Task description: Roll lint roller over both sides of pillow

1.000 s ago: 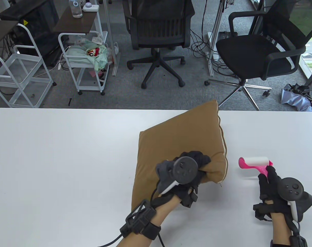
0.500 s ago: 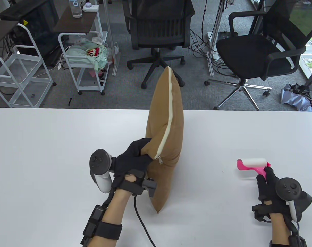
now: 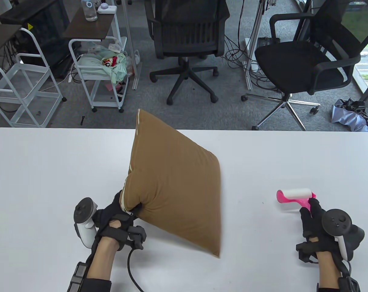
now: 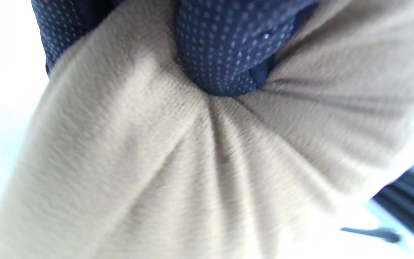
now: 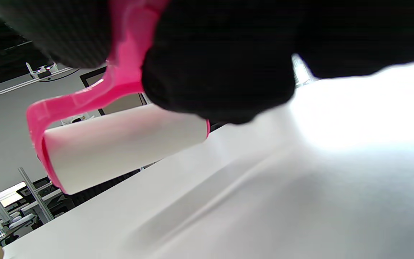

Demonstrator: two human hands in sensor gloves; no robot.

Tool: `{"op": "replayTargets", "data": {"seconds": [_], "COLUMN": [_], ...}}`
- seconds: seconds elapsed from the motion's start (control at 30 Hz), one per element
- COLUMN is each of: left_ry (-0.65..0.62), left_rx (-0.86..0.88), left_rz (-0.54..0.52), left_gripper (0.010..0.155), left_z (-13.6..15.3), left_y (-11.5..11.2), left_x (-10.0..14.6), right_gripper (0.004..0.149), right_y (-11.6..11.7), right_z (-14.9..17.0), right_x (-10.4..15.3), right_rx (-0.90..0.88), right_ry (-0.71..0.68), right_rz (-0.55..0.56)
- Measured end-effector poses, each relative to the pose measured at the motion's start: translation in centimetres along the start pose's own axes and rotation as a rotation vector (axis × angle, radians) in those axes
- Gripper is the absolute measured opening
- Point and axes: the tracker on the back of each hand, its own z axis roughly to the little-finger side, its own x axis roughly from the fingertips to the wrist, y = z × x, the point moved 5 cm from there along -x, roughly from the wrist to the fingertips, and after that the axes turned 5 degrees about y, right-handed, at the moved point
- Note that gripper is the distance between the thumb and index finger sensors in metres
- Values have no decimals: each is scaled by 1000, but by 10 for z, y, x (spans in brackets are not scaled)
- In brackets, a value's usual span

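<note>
A tan square pillow [image 3: 174, 185] is tilted over the middle of the white table [image 3: 44, 170], its near right corner down on the table and its far corner raised. My left hand [image 3: 120, 210] grips its near left edge by the white zipper seam. In the left wrist view my gloved fingers [image 4: 221, 46] dig into the bunched fabric [image 4: 192, 169]. My right hand [image 3: 316, 217] holds the pink handle of a lint roller [image 3: 294, 195], its white roll just above the table, to the right of the pillow. The right wrist view shows the roll [image 5: 120, 147] close up.
Beyond the table's far edge stand two black office chairs [image 3: 187, 39] [image 3: 305, 60] and white wire carts [image 3: 101, 73] on grey carpet. The table's left and right parts are bare white surface.
My left hand has swung the pillow over from right to left, through standing on edge, so its other face now shows. My right hand with the roller has barely moved.
</note>
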Motion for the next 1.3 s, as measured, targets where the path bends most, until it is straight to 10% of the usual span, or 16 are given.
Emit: {"op": "replayTargets", "data": {"seconds": [0.53,0.77,0.93,1.3], "left_ry": [352,132,-115,-72], "left_rx": [-759,-778,-751,-1014], "left_rz": [32,13,-45,-52], "left_gripper": [76,103,90,93], "left_z": [57,0,-40,1], "left_y": [-20,-15,-43,-83], "left_x": [16,36,34,4], "right_gripper": [57,57,57,57], "right_y": [-1,0,1,2], "right_z": [2,2,1,1], "right_x": [-2,-2,-2,-1], "right_rx": [-13,-16,-11,-6], "right_ry": [5,-1,-3,-7], "right_rz": [1,-3,-6,-7]}}
